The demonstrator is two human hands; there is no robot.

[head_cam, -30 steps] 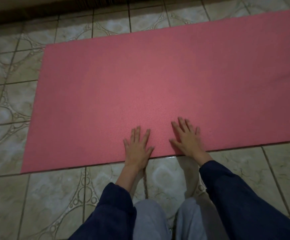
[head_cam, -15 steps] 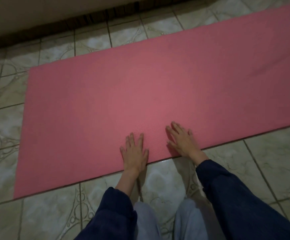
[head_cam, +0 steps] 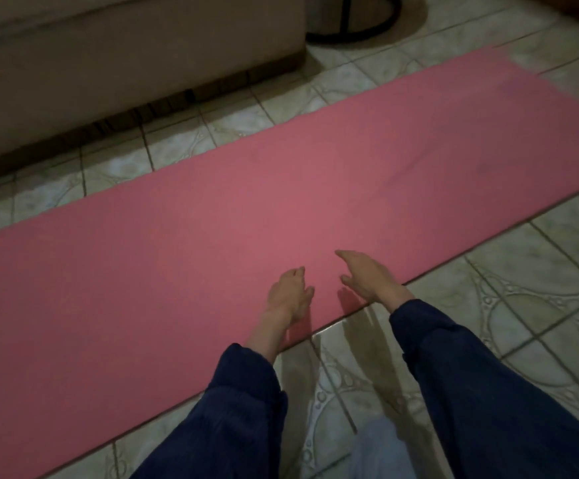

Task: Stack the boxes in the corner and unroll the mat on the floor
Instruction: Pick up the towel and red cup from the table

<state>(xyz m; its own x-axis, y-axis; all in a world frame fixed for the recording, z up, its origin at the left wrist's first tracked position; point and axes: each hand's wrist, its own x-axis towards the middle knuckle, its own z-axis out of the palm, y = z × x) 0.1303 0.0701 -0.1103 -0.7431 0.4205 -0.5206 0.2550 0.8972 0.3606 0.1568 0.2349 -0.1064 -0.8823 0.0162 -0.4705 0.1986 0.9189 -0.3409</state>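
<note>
Pink, one mat (head_cam: 212, 257) lies unrolled flat on the tiled floor (head_cam: 540, 305), and two hands, left hand (head_cam: 290, 293) then right hand (head_cam: 367, 276), now hover relaxed above its near edge, no longer pressing flat.

Light: dim, warm | Shadows: soft, dark beneath both hands on the mat (head_cam: 212, 271) | Glare: faint sheen on tiled floor (head_cam: 540, 305) | Blur: slight overall, possibly motion | Edges: wide-angle bending, corners darker | Noise: grainy.
</note>
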